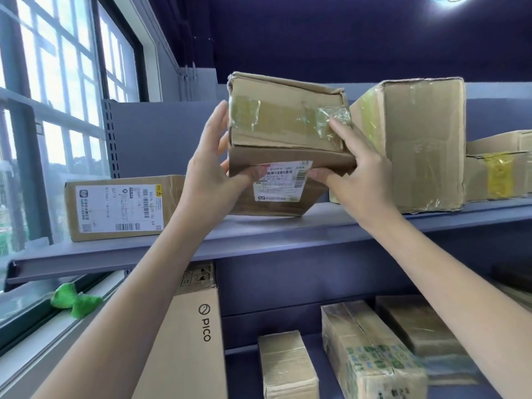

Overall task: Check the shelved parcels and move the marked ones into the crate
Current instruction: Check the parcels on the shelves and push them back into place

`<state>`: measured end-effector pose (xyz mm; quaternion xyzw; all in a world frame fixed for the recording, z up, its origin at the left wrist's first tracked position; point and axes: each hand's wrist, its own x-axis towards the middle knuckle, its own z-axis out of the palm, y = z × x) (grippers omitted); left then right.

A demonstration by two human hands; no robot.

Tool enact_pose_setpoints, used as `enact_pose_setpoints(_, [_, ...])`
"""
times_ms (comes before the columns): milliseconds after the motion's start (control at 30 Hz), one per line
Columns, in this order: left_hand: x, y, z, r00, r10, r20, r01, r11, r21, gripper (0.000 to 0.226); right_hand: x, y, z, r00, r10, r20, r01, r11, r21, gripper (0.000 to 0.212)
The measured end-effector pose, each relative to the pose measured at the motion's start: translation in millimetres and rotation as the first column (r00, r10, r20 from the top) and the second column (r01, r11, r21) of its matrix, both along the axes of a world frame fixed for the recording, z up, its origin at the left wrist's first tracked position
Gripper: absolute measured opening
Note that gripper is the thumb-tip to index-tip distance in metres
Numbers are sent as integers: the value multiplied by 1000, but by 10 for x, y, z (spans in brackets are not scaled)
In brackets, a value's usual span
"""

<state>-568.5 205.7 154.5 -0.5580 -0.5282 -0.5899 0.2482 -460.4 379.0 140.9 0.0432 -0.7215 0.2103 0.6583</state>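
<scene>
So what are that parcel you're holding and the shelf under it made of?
The parcel looks like plain brown cardboard, matte and creased, with glossy clear tape across it. The shelf seems to be painted sheet metal, judging by its thin folded front edge.

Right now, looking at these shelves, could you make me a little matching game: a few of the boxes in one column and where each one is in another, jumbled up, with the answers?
Things:
1. Taped cardboard parcel
2. PICO box
3. Flat box with a large white label
4. Green netting scrap

Places:
A. Lying on the window ledge
B. Held up between the left hand and the right hand
C. Upper shelf, far left
D. Standing upright below the upper shelf

Pairs: 1-B, 2-D, 3-C, 4-A
</scene>
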Motion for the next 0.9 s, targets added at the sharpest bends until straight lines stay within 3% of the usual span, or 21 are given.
enact_pose_setpoints(100, [-17, 7, 40, 996, 57, 69, -57, 998, 2, 92, 9, 54, 6, 997, 45, -66, -53, 992, -116, 70])
enact_pose_setpoints(300, [-193, 44, -47, 883, 467, 46, -465, 884, -34, 96, 94, 224, 29, 960, 171, -223, -250, 883, -397, 53])
enact_pose_setpoints(367, [-236, 57, -87, 907, 406, 107, -403, 914, -51, 105, 108, 267, 27, 949, 207, -238, -297, 844, -448, 43])
enact_pose_setpoints(467, [-227, 102, -126, 964, 174, 200, -166, 985, -55, 110, 98, 319, -10, 927, 288, -239, -372, 776, -510, 35])
enact_pose_setpoints(600, [-206, 101, -129, 965, 141, 220, -150, 988, 24, 84, 91, 367, -67, 920, 347, -184, -389, 745, -543, 31])
enact_pose_setpoints(767, [-124, 42, -79, 970, 142, 197, -172, 974, 144, 54, 172, 356, -95, 967, 215, -134, -252, 869, -426, 18])
enact_pose_setpoints(900, [-69, 18, -23, 961, 148, 235, -195, 962, 189, 56, 200, 334, -143, 983, 176, -46, -181, 920, -346, 27])
